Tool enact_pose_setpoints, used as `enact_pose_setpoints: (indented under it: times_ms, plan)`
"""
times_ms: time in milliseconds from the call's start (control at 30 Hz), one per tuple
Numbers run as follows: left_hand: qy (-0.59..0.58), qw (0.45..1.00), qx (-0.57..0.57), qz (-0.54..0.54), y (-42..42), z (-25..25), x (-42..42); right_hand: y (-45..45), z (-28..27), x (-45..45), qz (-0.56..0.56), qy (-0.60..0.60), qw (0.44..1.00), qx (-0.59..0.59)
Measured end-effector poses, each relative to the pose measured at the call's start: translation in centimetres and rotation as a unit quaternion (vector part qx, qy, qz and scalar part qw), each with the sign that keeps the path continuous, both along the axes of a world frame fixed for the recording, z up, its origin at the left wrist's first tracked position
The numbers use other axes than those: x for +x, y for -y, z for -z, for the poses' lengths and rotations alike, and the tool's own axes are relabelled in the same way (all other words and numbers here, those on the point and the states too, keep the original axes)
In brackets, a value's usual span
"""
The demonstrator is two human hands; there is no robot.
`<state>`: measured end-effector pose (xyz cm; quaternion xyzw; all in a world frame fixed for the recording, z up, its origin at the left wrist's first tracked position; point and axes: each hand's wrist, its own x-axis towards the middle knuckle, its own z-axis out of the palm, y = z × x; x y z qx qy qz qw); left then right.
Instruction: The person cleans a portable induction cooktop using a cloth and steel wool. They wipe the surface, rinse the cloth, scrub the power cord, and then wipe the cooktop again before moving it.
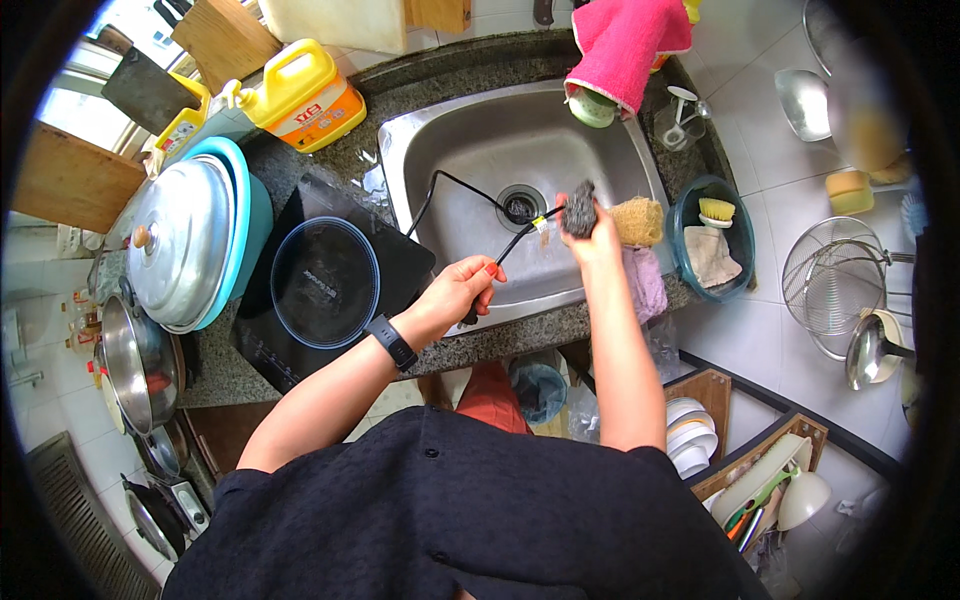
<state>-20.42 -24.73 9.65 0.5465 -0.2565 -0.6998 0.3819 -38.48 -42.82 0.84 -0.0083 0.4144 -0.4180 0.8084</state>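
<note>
My left hand [457, 294] grips a black power cord [517, 238] above the sink's front rim. A dark end piece, possibly the plug, shows just below that hand. In my right hand [596, 236] is a grey, steel-wool-like scourer [580, 210], held over the right half of the stainless steel sink [480, 142]. The cord runs up to this scourer and carries a small yellow-and-white tag [541, 223]; whether the scourer wraps it is hidden. Another stretch of cord loops from the black induction cooktop [325, 281] over the sink's left rim to near the drain [522, 204].
A tan loofah-like scrubber [636, 221] and a lilac cloth [645, 281] lie on the right rim. Beside them stands a blue bowl [679, 247] with a brush. A pink towel [630, 45] hangs behind. Left are a yellow detergent jug [307, 97] and a lidded pot [182, 244].
</note>
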Motion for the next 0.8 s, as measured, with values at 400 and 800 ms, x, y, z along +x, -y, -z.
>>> enact_pose_setpoints:
  times_ms: [400, 800]
  plan:
    - [0.377, 0.899, -0.222, 0.035, 1.2, 5.4, -2.8, -11.0, -3.0, 4.4, -0.007, -0.119, 0.984, -0.135]
    - [0.417, 0.871, -0.169, 0.199, -3.9, -7.1, -0.7, -1.7, 5.2, 2.5, 0.081, -0.113, 0.988, 0.074]
